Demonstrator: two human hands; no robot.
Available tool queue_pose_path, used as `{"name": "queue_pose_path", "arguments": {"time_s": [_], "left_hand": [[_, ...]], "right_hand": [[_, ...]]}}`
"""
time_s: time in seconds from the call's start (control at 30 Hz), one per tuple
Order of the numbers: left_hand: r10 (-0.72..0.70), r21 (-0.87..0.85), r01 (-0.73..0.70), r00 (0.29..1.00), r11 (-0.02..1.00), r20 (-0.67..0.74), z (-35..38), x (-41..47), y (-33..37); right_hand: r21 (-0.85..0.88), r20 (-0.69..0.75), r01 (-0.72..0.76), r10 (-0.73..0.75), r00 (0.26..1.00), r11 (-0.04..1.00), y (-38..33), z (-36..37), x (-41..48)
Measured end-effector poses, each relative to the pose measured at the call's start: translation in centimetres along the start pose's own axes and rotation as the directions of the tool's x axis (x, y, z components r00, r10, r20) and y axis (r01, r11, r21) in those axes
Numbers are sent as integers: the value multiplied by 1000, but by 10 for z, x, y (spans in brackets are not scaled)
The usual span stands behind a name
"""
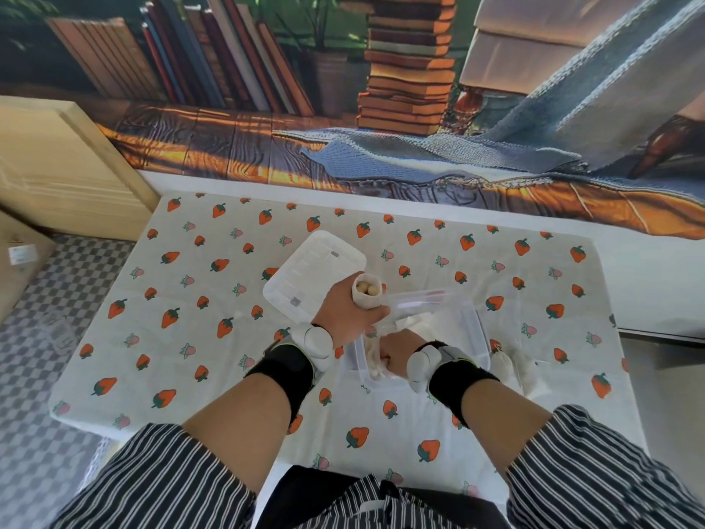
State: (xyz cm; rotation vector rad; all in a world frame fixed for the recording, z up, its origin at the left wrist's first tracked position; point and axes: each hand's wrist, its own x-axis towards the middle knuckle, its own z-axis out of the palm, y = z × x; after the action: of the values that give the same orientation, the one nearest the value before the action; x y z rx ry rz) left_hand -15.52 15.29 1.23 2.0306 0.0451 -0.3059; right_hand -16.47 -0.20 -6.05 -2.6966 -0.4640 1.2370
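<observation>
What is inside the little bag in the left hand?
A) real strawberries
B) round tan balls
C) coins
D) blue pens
B: the left hand holds the little bag open at the top, and round tan balls show inside it.

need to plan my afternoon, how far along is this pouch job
Done: the lid is off, lying beside the clear box, and a white pouch lies right of it. In hand: the left hand holds an open pouch with round beads showing; the right hand is in the box, seemingly gripping a pale bundle. Left: likely the box's remaining contents and the lid.
</observation>
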Motion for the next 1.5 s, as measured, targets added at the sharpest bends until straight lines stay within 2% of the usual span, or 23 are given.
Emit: {"name": "queue_pose_path", "arguments": {"time_s": [0.17, 0.37, 0.7, 0.87, 1.0, 1.17, 1.3, 1.5], "left_hand": [[19, -2, -19, 1000, 1000, 3, -1, 4, 2], [47, 19, -46, 999, 999, -11, -2, 2, 9], [44, 37, -42, 998, 998, -49, 0, -7, -3], [46, 35, -44, 998, 998, -54, 2, -9, -2], [63, 25, -62, 997, 998, -46, 4, -11, -3], [64, 7, -63, 997, 998, -46, 6, -13, -7], [62, 1, -62, 997, 998, -46, 6, -13, -7], [20, 16, -20, 999, 1000, -31, 10, -16, -5]], "right_hand": [[10, -57, 52, -51, 997, 999, -3, -3, -13], [5, -53, 96, -96, 994, 995, -4, 1, -12], [-16, -23, 30, -31, 999, 999, -8, 5, -15], [42, -24, -1, 2, 1000, 999, -8, 9, -9], [-18, -49, -14, 13, 999, 1000, -7, 11, -7], [-29, -12, -32, 31, 999, 999, -3, 4, -8], [40, -64, -35, 38, 997, 999, -4, 5, -11], [-2, -70, 21, -21, 997, 1000, 3, -18, -28]]}}
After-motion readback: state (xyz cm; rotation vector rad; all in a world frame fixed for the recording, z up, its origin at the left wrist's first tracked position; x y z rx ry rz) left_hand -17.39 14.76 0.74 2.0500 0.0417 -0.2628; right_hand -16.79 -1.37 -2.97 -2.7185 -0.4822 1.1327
